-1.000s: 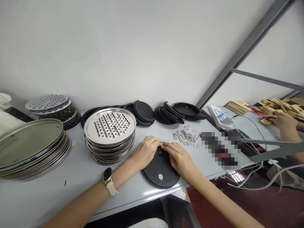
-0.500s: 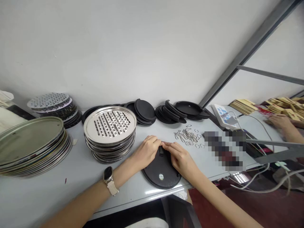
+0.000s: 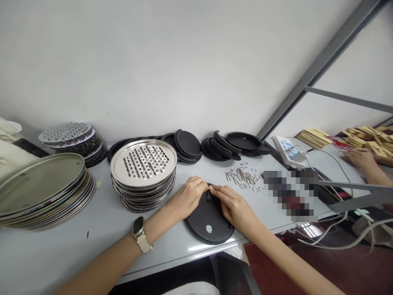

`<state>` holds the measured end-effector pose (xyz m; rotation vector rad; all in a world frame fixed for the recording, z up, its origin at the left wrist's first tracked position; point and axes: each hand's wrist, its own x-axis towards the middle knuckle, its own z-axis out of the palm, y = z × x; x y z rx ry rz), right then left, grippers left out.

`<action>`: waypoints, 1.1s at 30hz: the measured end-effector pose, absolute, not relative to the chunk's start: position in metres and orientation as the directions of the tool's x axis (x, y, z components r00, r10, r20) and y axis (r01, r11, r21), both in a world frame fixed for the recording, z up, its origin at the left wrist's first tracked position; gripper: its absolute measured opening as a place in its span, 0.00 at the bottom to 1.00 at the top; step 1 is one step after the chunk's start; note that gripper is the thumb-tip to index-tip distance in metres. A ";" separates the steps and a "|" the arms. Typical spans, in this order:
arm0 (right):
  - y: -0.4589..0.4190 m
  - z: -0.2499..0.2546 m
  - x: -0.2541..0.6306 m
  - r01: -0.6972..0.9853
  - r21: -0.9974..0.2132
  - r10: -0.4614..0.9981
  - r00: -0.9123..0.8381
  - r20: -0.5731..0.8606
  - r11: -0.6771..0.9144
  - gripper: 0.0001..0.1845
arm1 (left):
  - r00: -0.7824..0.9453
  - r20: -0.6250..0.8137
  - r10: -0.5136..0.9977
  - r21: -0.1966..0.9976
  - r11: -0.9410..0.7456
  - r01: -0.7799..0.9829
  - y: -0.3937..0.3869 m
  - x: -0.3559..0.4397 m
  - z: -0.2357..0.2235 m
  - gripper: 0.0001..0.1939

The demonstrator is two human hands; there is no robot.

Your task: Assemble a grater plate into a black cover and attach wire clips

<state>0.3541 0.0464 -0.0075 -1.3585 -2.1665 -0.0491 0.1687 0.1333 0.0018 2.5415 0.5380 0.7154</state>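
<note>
A black round disc (image 3: pixel 205 223) with a small pale sticker and a short raised tab lies near the front edge of the table. My left hand (image 3: pixel 192 196) is closed at the disc's far left rim, its fingertips pinching by the tab. From the other side my right hand (image 3: pixel 235 205) bends over the disc, thumb and fingers pressed together at the same spot. The fingertips of both hands meet there and hide any small part between them. Just beyond my right hand is a loose pile of metal rings and clasps (image 3: pixel 242 176).
Left of my hands stands a stack of round metal graters (image 3: pixel 144 164); farther left are large round trays (image 3: pixel 43 184). Black round pieces (image 3: pixel 187 143) line the wall. At right are a metal frame (image 3: pixel 307 82), a cable (image 3: pixel 325 246) and another person's hand (image 3: pixel 362 159) by wooden pieces.
My hands stay at the far rim of the disc with hardly any movement. The view has shifted very slightly.
</note>
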 end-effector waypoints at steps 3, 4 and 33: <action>0.047 -0.006 0.353 0.832 -0.290 0.821 -0.298 0.487 0.473 0.21 | 0.785 0.394 0.478 0.511 -0.824 0.245 0.134 0.169 0.003 0.12; 0.047 -0.006 0.352 0.830 -0.304 0.824 -0.285 0.489 0.468 0.22 | 0.781 0.396 0.482 0.518 -0.820 0.243 0.134 0.169 0.003 0.12; 0.045 -0.006 0.352 0.840 -0.343 0.851 -0.232 0.472 0.420 0.21 | 0.688 0.470 0.552 0.620 -0.762 0.187 0.138 0.176 -0.005 0.08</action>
